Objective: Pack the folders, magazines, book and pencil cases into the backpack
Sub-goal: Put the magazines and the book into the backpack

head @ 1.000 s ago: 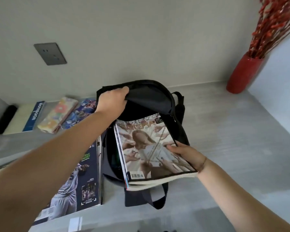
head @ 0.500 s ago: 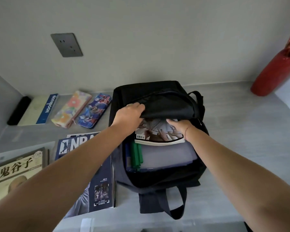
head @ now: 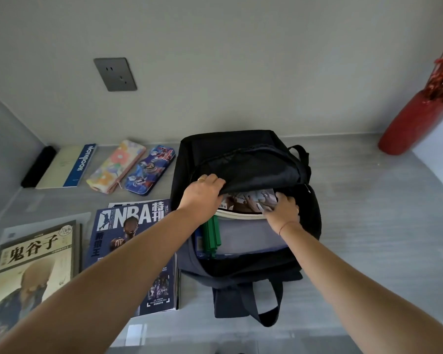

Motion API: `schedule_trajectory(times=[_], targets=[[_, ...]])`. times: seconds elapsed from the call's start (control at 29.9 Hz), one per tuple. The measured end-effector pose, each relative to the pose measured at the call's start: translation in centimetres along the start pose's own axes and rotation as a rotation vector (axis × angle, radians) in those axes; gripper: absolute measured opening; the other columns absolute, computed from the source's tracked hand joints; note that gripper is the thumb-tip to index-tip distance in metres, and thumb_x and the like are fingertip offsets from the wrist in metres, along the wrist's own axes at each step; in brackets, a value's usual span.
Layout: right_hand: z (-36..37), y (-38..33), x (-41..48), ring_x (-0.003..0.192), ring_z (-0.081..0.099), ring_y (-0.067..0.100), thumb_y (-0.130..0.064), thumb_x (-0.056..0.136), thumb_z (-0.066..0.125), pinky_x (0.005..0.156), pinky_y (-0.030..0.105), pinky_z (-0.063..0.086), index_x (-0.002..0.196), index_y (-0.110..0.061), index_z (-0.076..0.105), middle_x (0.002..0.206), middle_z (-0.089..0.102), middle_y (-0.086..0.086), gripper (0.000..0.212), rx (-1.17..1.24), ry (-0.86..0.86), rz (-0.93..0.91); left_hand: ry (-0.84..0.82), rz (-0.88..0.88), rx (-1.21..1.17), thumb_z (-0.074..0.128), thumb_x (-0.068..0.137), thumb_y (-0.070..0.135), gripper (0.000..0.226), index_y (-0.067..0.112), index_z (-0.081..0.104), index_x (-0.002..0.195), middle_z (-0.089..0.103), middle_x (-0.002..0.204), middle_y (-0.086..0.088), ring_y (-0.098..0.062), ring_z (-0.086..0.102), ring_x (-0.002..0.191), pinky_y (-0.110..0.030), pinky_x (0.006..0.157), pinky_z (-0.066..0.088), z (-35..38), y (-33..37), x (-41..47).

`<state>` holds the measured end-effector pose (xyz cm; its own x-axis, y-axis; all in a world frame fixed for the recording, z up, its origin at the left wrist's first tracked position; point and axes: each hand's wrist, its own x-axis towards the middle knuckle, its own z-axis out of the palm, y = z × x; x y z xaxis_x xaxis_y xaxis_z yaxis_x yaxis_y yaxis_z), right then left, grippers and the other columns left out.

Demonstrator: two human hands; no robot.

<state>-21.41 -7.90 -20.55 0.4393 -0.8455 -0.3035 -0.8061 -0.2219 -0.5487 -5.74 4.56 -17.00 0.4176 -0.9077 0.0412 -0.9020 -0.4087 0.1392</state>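
Soft, dim, even light is filling the scene and brightening toward the right edge. The black fabric backpack [head: 241,154] is losing detail in shadow. Wide-angle distortion is bending the grey table [head: 368,200] and pale wall [head: 215,47] lines.

Crowding backpack [head: 228,144] mouth: magazine [head: 251,203], folders [head: 246,233] (flap [head: 261,169] overhangs); tabletop [head: 381,226] open rightward.

Masthead: the NBA magazine [head: 136,241], lying left of the backpack [head: 241,144], shows "NBA" in big white letters, followed by the Chinese "特刊".
Corner number: a small "24" sits just right of that masthead.
Cover line: pale characters down the same cover's left side look like "新狼王".
Book title: the book [head: 36,264] carries "鬼谷子" in large black characters.
Blue strip: the notebook [head: 67,166] reads "Notebook" in white, running lengthwise.
Fine print: the lines at the NBA cover's foot are too small to read.
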Motion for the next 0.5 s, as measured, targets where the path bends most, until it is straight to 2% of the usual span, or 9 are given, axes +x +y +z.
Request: schedule_trajectory(times=[0.07, 0.17, 0.23, 0.3, 0.33, 0.4, 0.43, 0.5], targets=[[0.0, -0.4, -2.6, 0.124, 0.042, 0.03, -0.025, 0.086, 0.059, 0.102, 0.043, 0.042, 0.132, -0.018, 0.044, 0.135, 0.042, 0.009, 0.049, -0.132, 0.076, -0.132, 0.003, 0.007, -0.004, 0.049, 0.095, 0.032, 0.047, 0.016, 0.041, 0.138, 0.048, 0.135, -0.004, -0.024, 0.044, 0.124, -0.036, 0.101, 0.04, 0.0, -0.1, -1.1], [-0.1, -2.6, -7.3, 0.099, 0.059, 0.014, -0.011, 0.086, 0.055, 0.089, 0.029, 0.051, 0.112, -0.015, 0.061, 0.113, 0.061, 0.003, 0.027, 0.103, 0.119, -0.404, 0.145, -0.074, -0.153, 0.056, 0.091, 0.032, 0.049, 0.016, 0.045, 0.136, 0.048, 0.136, -0.002, -0.022, 0.043, 0.126, -0.036, 0.104, 0.034, -0.1, -0.7, -4.3], [0.7, -5.7, -10.8, 0.081, 0.058, 0.002, -0.006, 0.085, 0.054, 0.076, 0.011, 0.049, 0.1, -0.015, 0.066, 0.098, 0.067, -0.003, 0.021, 0.236, 0.092, -0.593, 0.271, -0.223, -0.299, 0.059, 0.089, 0.025, 0.041, 0.014, 0.051, 0.128, 0.054, 0.127, -0.005, -0.025, 0.048, 0.118, -0.037, 0.099, 0.039, 0.0, -2.0, -7.7], [2.9, -9.3, -13.8, 0.079, 0.058, -0.002, -0.003, 0.084, 0.054, 0.074, 0.005, 0.047, 0.098, -0.014, 0.066, 0.096, 0.066, -0.004, 0.022, 0.367, -0.039, -0.694, 0.318, -0.449, -0.425, 0.061, 0.087, 0.016, 0.037, 0.012, 0.054, 0.123, 0.055, 0.121, -0.009, -0.028, 0.05, 0.113, -0.039, 0.093, 0.042, 0.8, -4.3, -11.7], [4.5, -10.2, -14.6, 0.086, 0.06, 0.001, -0.004, 0.085, 0.053, 0.079, 0.007, 0.048, 0.102, -0.013, 0.065, 0.102, 0.066, -0.003, 0.023, 0.392, -0.147, -0.684, 0.307, -0.57, -0.476, 0.061, 0.086, 0.013, 0.036, 0.012, 0.053, 0.122, 0.055, 0.12, -0.011, -0.03, 0.05, 0.113, -0.04, 0.092, 0.043, 1.4, -5.3, -13.1], [9.5, -12.4, -15.9, 0.108, 0.058, 0.011, -0.01, 0.087, 0.052, 0.098, 0.02, 0.046, 0.116, -0.011, 0.059, 0.118, 0.059, 0.002, 0.03, 0.302, -0.393, -0.581, 0.243, -0.833, -0.544, 0.06, 0.085, 0.01, 0.04, 0.008, 0.049, 0.124, 0.051, 0.122, -0.016, -0.034, 0.046, 0.115, -0.043, 0.095, 0.04, 2.4, -8.9, -16.1], [12.0, -12.8, -16.1, 0.118, 0.053, 0.017, -0.017, 0.087, 0.054, 0.105, 0.026, 0.041, 0.12, -0.012, 0.054, 0.124, 0.054, 0.005, 0.034, 0.188, -0.432, -0.5, 0.193, -0.938, -0.569, 0.06, 0.085, 0.01, 0.045, 0.005, 0.046, 0.127, 0.048, 0.125, -0.02, -0.037, 0.043, 0.118, -0.044, 0.098, 0.037, 2.9, -10.7, -17.1], [15.6, -12.6, -16.1, 0.13, 0.042, 0.026, -0.033, 0.084, 0.057, 0.111, 0.034, 0.033, 0.128, -0.012, 0.045, 0.137, 0.043, 0.008, 0.05, 0.003, -0.393, -0.306, 0.097, -1.074, -0.625, 0.062, 0.083, 0.016, 0.056, 0.002, 0.039, 0.133, 0.042, 0.131, -0.023, -0.039, 0.038, 0.122, -0.045, 0.104, 0.032, 3.7, -13.5, -18.3]])
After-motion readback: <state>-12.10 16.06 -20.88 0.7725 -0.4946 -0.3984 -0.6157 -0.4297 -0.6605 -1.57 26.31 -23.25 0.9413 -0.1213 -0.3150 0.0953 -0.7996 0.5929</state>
